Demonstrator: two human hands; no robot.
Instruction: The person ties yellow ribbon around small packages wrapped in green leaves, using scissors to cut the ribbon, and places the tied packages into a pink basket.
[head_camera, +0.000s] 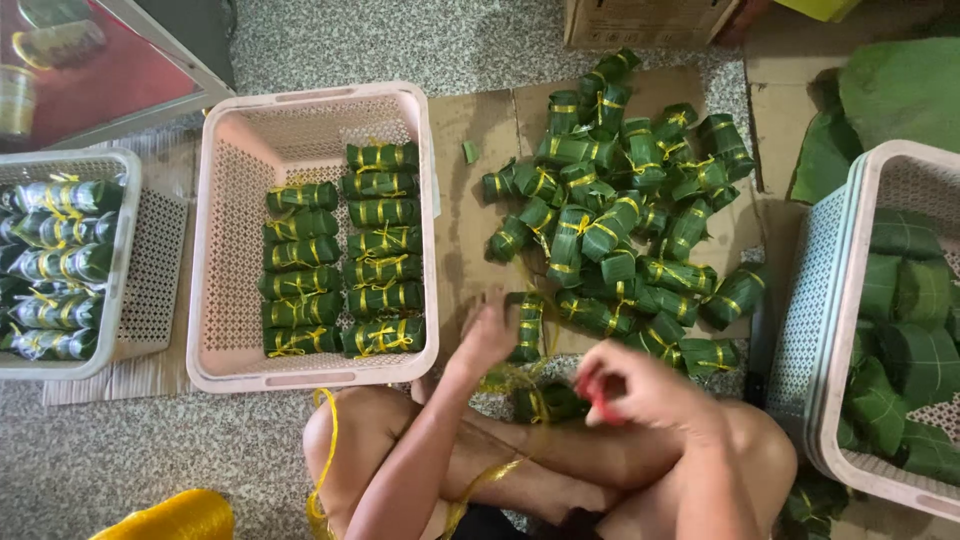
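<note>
Head view. Left hand (487, 335): blurred, fingers closed on a leaf-wrapped bundle (527, 328) at the near edge of the loose pile (625, 200) (on cardboard (460, 230)). Right hand (635, 385): clamped on a small red object (598, 408), kind unclear. Pink basket (225, 250): two rows of tied bundles.

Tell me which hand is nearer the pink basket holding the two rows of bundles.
Left. The left hand is just off the pink basket, near its lower right corner; the right hand is farther right, over the knee.
</note>
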